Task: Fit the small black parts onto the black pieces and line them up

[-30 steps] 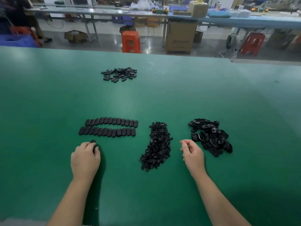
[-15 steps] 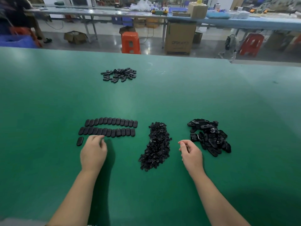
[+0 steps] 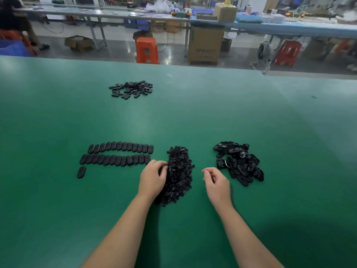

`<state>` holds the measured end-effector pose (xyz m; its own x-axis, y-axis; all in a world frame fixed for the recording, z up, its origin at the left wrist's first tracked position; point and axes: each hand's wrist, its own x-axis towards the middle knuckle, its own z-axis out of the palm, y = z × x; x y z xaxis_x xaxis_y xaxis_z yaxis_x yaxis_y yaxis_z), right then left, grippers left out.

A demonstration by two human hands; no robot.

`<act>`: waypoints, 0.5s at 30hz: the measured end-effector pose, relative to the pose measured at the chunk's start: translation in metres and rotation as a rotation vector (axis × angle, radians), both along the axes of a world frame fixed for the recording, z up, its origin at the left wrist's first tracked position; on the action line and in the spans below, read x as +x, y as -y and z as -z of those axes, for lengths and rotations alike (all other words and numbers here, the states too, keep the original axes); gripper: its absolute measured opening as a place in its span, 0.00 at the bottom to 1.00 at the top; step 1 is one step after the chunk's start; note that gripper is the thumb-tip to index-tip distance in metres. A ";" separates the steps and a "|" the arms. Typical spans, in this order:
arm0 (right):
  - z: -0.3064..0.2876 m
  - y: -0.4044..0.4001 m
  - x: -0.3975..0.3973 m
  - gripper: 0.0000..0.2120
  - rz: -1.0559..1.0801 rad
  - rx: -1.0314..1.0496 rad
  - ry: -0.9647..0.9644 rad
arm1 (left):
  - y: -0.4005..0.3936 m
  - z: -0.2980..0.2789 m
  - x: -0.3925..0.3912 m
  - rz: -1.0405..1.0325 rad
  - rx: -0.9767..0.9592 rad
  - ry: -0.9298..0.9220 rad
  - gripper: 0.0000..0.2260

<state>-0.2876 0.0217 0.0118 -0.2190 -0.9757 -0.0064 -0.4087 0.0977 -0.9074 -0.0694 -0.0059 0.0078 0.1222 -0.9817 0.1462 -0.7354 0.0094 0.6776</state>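
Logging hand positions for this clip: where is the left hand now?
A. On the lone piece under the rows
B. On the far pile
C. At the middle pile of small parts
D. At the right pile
C: the left hand has its fingers at the middle pile.

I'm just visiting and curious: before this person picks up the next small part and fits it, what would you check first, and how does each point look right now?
1. Small parts within reach: ok. The left hand has its fingertips on the pile of small parts.
2. A part actually pinched: cannot tell, the fingers hide it.
3. Black pieces available: ok. The loose heap of pieces lies just beside the right hand.
4. Right hand free: cannot tell; its fingers are curled, with nothing visible in them.
5. Place for the next one: ok. A single piece starts a third line below the two rows.
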 end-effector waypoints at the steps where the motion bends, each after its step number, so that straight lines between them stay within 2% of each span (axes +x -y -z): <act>1: 0.000 0.000 0.000 0.11 0.000 0.002 0.005 | 0.000 0.000 0.002 0.006 -0.010 -0.007 0.09; 6: 0.002 -0.001 0.000 0.11 -0.003 0.000 -0.001 | -0.004 -0.002 0.005 0.067 0.002 -0.003 0.09; 15: -0.008 0.013 -0.012 0.07 -0.096 0.082 -0.062 | -0.002 0.003 0.002 -0.022 0.010 -0.026 0.05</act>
